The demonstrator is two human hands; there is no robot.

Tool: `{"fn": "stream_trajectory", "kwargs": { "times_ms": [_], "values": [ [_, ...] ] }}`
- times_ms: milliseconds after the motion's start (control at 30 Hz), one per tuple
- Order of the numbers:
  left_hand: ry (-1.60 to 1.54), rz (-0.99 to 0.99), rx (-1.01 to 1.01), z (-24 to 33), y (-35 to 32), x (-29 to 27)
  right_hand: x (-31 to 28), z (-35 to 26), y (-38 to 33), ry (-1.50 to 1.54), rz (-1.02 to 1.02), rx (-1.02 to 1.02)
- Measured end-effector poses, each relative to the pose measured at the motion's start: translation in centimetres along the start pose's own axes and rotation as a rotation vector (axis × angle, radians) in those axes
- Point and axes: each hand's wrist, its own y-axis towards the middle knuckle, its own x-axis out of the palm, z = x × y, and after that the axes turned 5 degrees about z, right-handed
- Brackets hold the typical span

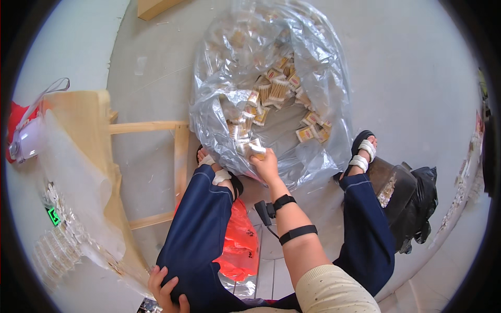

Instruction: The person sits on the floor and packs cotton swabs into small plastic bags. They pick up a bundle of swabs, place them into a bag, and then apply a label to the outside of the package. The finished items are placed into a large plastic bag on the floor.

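A small packet (255, 148) is held in the right hand (265, 163), the fingers closed round it at the near rim of a big clear bag (318, 68). The bag lies open on the floor (407, 62) between the person's feet, and many more packets (276, 91) of the same pale, tan-striped kind are heaped inside it. The held packet is just above the bag's lower edge, touching or nearly touching the loose plastic. Two dark bands are worn on the right forearm, with a small black device hanging beside them.

The left hand (166, 292) is laid on the left thigh near the lower edge of the view, fingers curled loosely over the blue trouser cloth; nothing is held in it.

A wooden desk (83, 112) covered with a clear sheet is seen at the left. An orange bag (241, 245) lies between the knees, and a black bag (420, 203) sits by the right leg.
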Motion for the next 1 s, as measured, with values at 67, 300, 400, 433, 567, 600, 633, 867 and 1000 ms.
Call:
{"fn": "stream_trajectory", "kwargs": {
  "times_ms": [67,300,400,433,567,600,633,867,1000],
  "values": [
    [-0.002,0.018,0.022,0.1,-0.2,0.2,-3.3,-1.3,-0.2,-0.026,0.086,-0.026],
    [-0.078,0.178,0.100,1.2,-1.1,0.0,-12.5,-15.0,-5.1,0.076,0.276,-0.298],
    [-0.125,0.209,0.139,1.1,-2.3,-0.6,-14.7,-22.6,-10.4,0.447,0.020,-0.260],
    [-0.150,0.224,0.142,1.0,-2.9,-0.6,-15.5,-24.7,-12.7,0.546,-0.093,-0.205],
    [-0.395,0.304,0.100,0.1,-6.1,-1.4,-17.7,-33.5,-23.2,0.702,-0.555,-0.140],
    [-0.674,0.363,0.063,0.4,-6.6,-1.5,-17.6,-34.2,-25.5,0.669,-0.637,-0.147],
    [-0.963,0.419,0.042,0.3,-6.8,-1.4,-17.5,-35.1,-28.1,0.642,-0.705,-0.145],
    [-1.393,0.838,-0.372,-6.0,-15.0,-3.9,-8.4,-35.1,-39.9,0.415,-1.087,-0.246],
    [-1.374,0.950,-0.501,-10.5,-22.8,-7.6,-2.3,-35.6,-40.6,0.208,-0.862,-0.331]
  ]
}}
